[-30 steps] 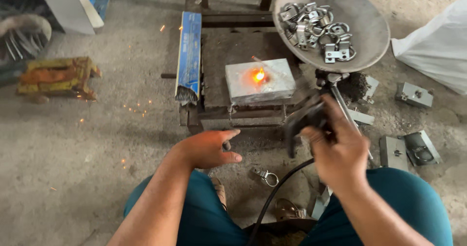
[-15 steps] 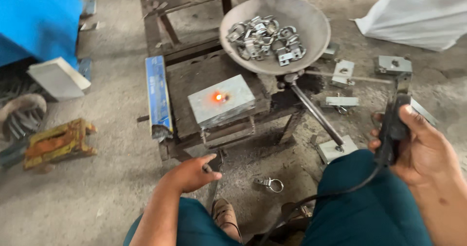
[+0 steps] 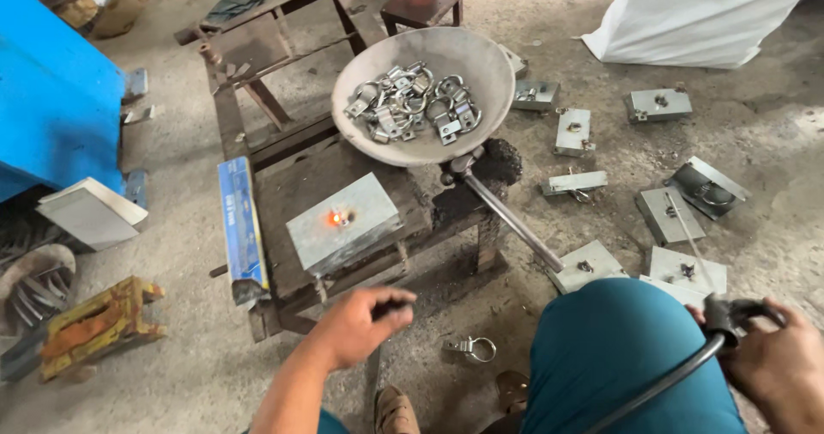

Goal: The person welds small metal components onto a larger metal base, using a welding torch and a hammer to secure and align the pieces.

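**Fresh weld glows on the plate while the holder rests to the side**

At the centre of the frame a square grey steel plate (image 3: 344,224) lies on a low, scorched wooden bench (image 3: 292,185), a small orange-hot spot glowing near its middle. The left hand (image 3: 360,325), low in the frame just below the bench edge, is curled around something small and dark; what it pinches is too blurred to tell. The right hand (image 3: 777,370), at the lower right beyond the knee in teal trousers, is wrapped firmly around a black electrode holder (image 3: 730,314) whose cable (image 3: 661,382) trails down toward the bottom edge, well away from the plate.

Above the plate, a shallow metal pan (image 3: 412,146) holds a heap of ring brackets (image 3: 412,103). One loose ring bracket (image 3: 472,348) lies on the floor near the left hand. Finished plates (image 3: 669,215) lie scattered on the concrete at the right.

The step in hand looks like the pause just after a tack weld, with the joint cooling. A next move would call for keeping bare fingers clear of the glowing spot.
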